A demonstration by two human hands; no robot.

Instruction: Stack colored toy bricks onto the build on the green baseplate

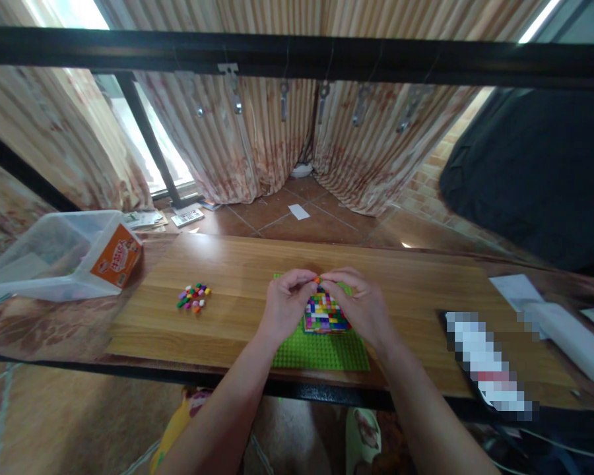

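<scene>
Both hands are pinched together, the left hand [286,307] and right hand [365,305] gripping a small orange brick [317,280] at the far edge of a multicoloured brick build [325,313], a tightly packed patchwork on a green baseplate [321,355] mid-worktop [232,316]. Loose bricks [196,303] lie left; beyond, a clear tub [79,285] bears an orange label [117,254], its contents indistinct.
</scene>
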